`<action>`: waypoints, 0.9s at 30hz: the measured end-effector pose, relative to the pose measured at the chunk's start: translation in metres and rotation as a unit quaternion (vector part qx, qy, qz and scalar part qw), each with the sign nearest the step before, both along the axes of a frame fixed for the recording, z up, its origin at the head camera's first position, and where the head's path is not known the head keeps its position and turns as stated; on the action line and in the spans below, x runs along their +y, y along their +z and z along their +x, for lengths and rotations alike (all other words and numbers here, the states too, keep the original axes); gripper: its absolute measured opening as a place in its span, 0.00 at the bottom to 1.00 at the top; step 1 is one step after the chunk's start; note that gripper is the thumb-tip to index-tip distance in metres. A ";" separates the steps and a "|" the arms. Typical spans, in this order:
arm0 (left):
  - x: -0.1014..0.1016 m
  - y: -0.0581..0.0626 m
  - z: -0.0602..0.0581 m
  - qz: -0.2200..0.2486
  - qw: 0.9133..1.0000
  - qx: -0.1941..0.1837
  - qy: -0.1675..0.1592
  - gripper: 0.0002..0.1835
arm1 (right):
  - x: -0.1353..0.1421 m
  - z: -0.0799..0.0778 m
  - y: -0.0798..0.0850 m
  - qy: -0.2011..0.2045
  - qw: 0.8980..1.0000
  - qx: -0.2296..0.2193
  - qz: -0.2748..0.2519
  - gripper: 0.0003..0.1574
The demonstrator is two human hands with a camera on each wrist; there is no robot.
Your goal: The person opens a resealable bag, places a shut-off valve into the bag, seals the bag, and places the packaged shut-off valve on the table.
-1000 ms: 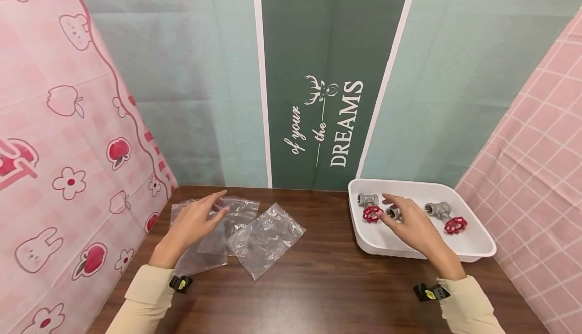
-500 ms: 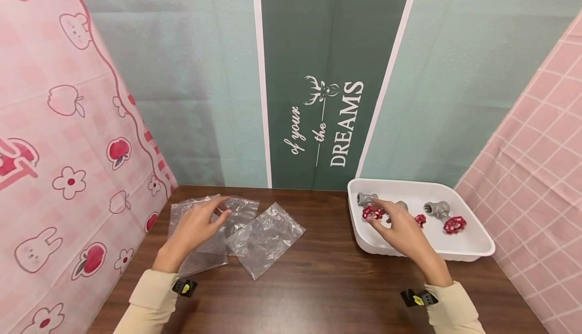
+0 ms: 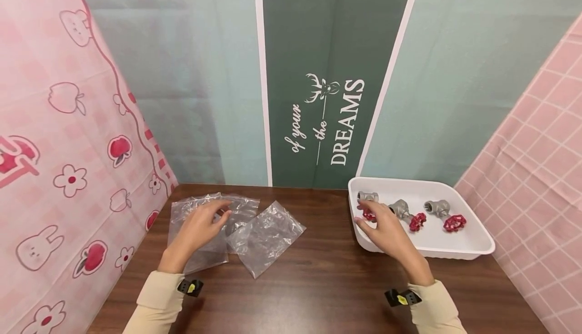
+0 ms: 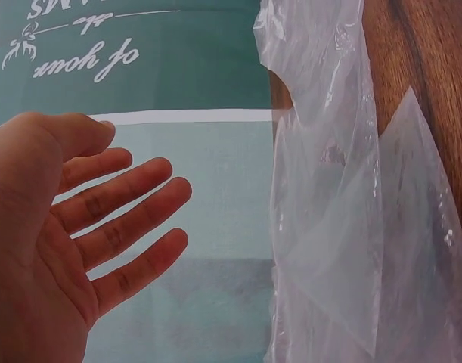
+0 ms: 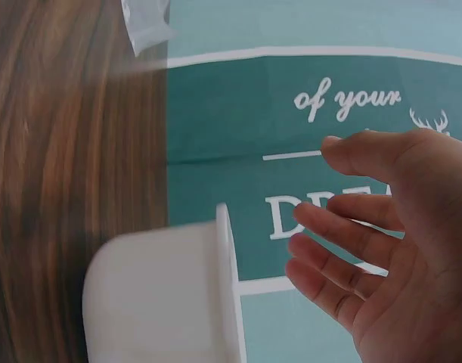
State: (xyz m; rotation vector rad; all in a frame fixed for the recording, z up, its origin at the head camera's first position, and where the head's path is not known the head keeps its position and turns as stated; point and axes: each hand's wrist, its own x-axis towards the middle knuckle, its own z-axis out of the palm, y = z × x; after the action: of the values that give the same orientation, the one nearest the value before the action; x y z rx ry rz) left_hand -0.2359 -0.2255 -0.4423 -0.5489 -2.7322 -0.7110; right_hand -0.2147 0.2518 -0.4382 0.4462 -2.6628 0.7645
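Over the clear plastic bags point(image 3: 268, 238) on the left of the table hovers my left hand point(image 3: 200, 228), its fingers loosely bent and holding nothing. In the left wrist view the bags point(image 4: 329, 197) lie to the right of that hand point(image 4: 117, 219). My right hand point(image 3: 386, 230) hovers over the left end of the white tray point(image 3: 473, 245), fingers relaxed, with nothing in its grasp. A metal valve point(image 3: 367, 196) with a red handwheel is partly hidden behind it. Two more such valves, one in the middle point(image 3: 401, 208) and one at the right point(image 3: 438, 207), lie in the tray.
The brown wooden table point(image 3: 309, 293) meets a green cloth backdrop point(image 3: 336, 36) with white lettering. Pink patterned cloth point(image 3: 73, 137) stands at the left, and pink checked cloth point(image 3: 532, 172) at the right, close to the tray.
My right hand has moved left across the tray, uncovering the middle valve and covering part of the left one. My left hand has shifted slightly to the right and down.
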 end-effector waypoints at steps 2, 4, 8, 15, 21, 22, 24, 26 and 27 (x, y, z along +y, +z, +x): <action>0.001 0.000 -0.001 0.006 1.000 0.006 -0.002 0.17 | -0.005 -0.001 -0.002 0.004 1.000 0.003 -0.002 0.30; 0.002 -0.002 -0.001 0.010 1.000 0.012 -0.004 0.16 | -0.010 -0.002 -0.003 0.010 1.000 0.004 -0.005 0.30; 0.004 -0.006 -0.001 0.015 1.000 0.015 -0.001 0.16 | -0.018 -0.002 -0.007 0.021 1.000 0.006 -0.012 0.29; 0.012 -0.012 -0.003 0.023 1.000 0.003 0.008 0.16 | -0.029 -0.004 -0.012 0.033 0.999 0.004 -0.023 0.29; 0.017 -0.017 -0.003 0.033 0.999 0.006 0.003 0.15 | -0.036 -0.007 -0.020 0.039 0.999 -0.016 -0.029 0.30; 0.018 -0.017 -0.004 0.035 0.999 0.005 0.002 0.14 | -0.037 -0.007 -0.022 0.041 0.999 -0.018 -0.031 0.30; 0.020 -0.018 -0.004 0.043 0.999 0.001 -0.003 0.14 | -0.040 -0.008 -0.026 0.042 0.998 -0.024 -0.032 0.30; 0.021 -0.019 -0.005 0.046 0.999 -0.003 -0.006 0.14 | -0.042 -0.008 -0.030 0.042 0.998 -0.031 -0.034 0.30; 0.022 -0.020 -0.006 0.046 0.999 -0.005 -0.007 0.14 | -0.043 -0.009 -0.032 0.041 0.998 -0.037 -0.034 0.31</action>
State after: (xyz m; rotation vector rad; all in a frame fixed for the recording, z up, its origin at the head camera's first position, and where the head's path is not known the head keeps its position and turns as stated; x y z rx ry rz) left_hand -0.2417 -0.2033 -0.4620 -0.5460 -2.6912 -0.8412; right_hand -0.2235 0.2086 -0.4700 0.5228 -2.6912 0.9089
